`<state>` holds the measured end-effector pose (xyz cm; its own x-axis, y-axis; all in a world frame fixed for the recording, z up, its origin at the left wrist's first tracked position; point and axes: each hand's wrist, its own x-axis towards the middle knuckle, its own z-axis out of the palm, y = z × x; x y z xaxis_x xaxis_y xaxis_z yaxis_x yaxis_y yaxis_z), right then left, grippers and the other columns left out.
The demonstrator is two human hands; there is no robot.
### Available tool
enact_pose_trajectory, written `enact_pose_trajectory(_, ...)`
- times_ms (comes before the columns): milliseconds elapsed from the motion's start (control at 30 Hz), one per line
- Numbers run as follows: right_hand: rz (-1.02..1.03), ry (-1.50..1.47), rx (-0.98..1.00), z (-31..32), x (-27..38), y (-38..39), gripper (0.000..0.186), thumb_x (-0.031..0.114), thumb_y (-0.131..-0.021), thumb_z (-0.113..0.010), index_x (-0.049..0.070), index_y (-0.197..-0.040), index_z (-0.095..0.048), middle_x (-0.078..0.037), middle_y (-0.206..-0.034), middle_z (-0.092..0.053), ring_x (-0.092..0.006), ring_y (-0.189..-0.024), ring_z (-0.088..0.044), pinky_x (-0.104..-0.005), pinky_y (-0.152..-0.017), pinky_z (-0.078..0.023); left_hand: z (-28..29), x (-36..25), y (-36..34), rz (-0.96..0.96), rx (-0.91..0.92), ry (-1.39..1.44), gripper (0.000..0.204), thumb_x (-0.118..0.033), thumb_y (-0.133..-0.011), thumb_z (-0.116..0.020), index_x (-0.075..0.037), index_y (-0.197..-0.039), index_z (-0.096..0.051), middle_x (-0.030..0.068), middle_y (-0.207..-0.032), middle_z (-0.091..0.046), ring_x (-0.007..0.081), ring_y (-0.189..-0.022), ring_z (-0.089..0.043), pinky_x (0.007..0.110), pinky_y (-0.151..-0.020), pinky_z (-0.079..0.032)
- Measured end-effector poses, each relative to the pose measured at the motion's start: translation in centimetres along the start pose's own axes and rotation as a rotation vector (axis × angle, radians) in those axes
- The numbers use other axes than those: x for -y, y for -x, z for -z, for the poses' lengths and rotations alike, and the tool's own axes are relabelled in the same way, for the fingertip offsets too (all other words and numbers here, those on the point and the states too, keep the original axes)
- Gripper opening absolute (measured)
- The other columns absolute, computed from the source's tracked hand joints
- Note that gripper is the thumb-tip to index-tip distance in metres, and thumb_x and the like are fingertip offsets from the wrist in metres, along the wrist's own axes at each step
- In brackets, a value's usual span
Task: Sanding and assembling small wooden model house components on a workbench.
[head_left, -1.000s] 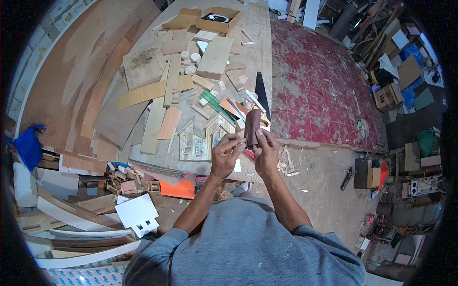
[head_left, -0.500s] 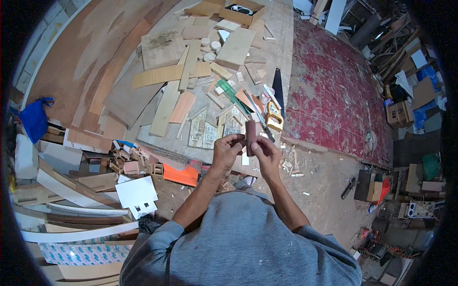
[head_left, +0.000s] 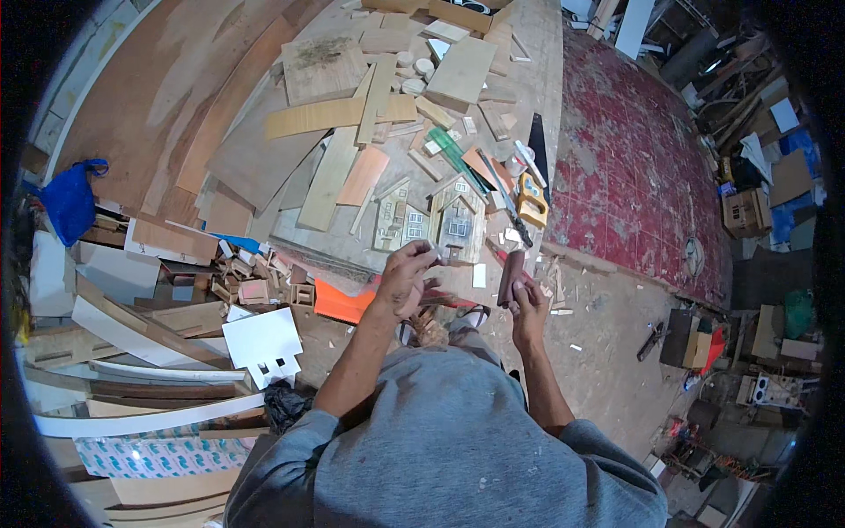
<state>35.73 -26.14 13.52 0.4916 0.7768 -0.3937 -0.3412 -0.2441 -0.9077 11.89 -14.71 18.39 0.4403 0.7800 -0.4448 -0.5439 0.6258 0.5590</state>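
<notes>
My right hand (head_left: 529,310) grips a dark reddish-brown strip (head_left: 510,276) that looks like folded sandpaper, held upright above the bench's front edge. My left hand (head_left: 407,275) is apart from it, thumb and fingers pinched at a tiny pale piece (head_left: 442,258), too small to name. Just beyond my hands, two little wooden house fronts with windows lie on the bench: a left one (head_left: 393,224) and a right one (head_left: 458,226). A handsaw with a yellow handle (head_left: 532,202) and black blade lies to their right.
Wood offcuts, a pale board (head_left: 460,72), round wooden discs (head_left: 413,85) and a green strip (head_left: 451,154) cover the bench. An orange panel (head_left: 341,303) sits below its front edge. Scrap wood fills the left; a worn red surface (head_left: 625,167) lies right.
My hands have parted: the right moved right and slightly down with the reddish-brown strip, while the left let go of it and stays left. The view has shifted, so the bench appears farther right.
</notes>
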Motion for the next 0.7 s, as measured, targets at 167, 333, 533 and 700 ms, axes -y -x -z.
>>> enact_pose_trajectory(167, -0.022, 0.335, -0.013, 1.7, -4.0, 0.8, 0.028, 0.020, -0.091, -0.069, 0.002, -0.112, -0.065, -0.006, -0.092, -0.068, -0.0127, -0.079, -0.061, -0.0271, -0.062, -0.047, 4.9, 1.3, 1.7, -0.095, -0.096, -0.110, 0.025, -0.004, -0.090, -0.066, -0.006, -0.115, -0.062, 0.0034, -0.093, -0.066, 0.0116, -0.080, -0.063, 0.028, -0.065, -0.051)
enact_pose_trajectory(333, 0.356, 0.848, 0.052, 0.4, -3.1, -6.7, 0.036, 0.024, -0.085, -0.073, 0.000, -0.109, -0.063, -0.012, -0.081, -0.067, -0.0180, -0.073, -0.063, -0.0335, -0.063, -0.049, 7.8, 1.6, 2.9, -0.056, -0.230, -0.177, 0.023, -0.011, -0.092, -0.066, -0.007, -0.114, -0.062, 0.0002, -0.083, -0.064, 0.0086, -0.070, -0.062, 0.022, -0.052, -0.048)
enact_pose_trajectory(533, 0.843, 1.285, 0.120, -6.7, 1.2, -20.9, 0.056, 0.016, -0.086, -0.066, 0.008, -0.138, -0.046, -0.021, -0.100, -0.064, -0.0435, -0.090, -0.059, -0.0516, -0.075, -0.047, 9.2, 1.8, 3.7, -0.070, -0.535, -0.159, 0.019, -0.018, -0.093, -0.068, -0.006, -0.107, -0.065, 0.0009, -0.081, -0.066, 0.0096, -0.067, -0.064, 0.021, -0.048, -0.046)
enact_pose_trajectory(700, 0.842, 1.486, 0.198, -12.4, 1.8, -28.3, 0.053, 0.022, -0.092, -0.057, 0.026, -0.142, -0.042, -0.021, -0.115, -0.060, -0.0409, -0.106, -0.057, -0.0564, -0.086, -0.045, 9.1, 1.0, 3.8, -0.240, -0.721, -0.325, 0.021, -0.020, -0.092, -0.069, -0.003, -0.105, -0.066, 0.0059, -0.090, -0.070, 0.0129, -0.077, -0.069, 0.024, -0.048, -0.049)
